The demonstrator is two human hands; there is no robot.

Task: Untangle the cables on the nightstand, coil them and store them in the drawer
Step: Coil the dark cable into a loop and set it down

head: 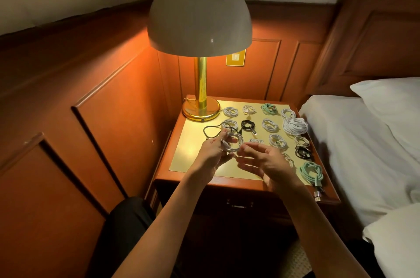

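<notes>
Many coiled cables (295,126) sit in rows on the nightstand (227,180), drawer (239,204) closed below; one black cable (204,130) lies uncoiled. On my feed, L hand (212,154) grips a white coil (234,143) just above the top; R hand (270,164) beside it, fingers loose, holding nothing.

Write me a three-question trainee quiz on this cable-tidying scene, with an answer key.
1. True or false: the drawer of the nightstand is shut.
2. Which of the hands grips the white coil? A) left B) right C) neither
3. Fill in: ___ mint-green coils lie on the nightstand.

Key: 1 true. 2 A, the left hand. 3 two.
</notes>
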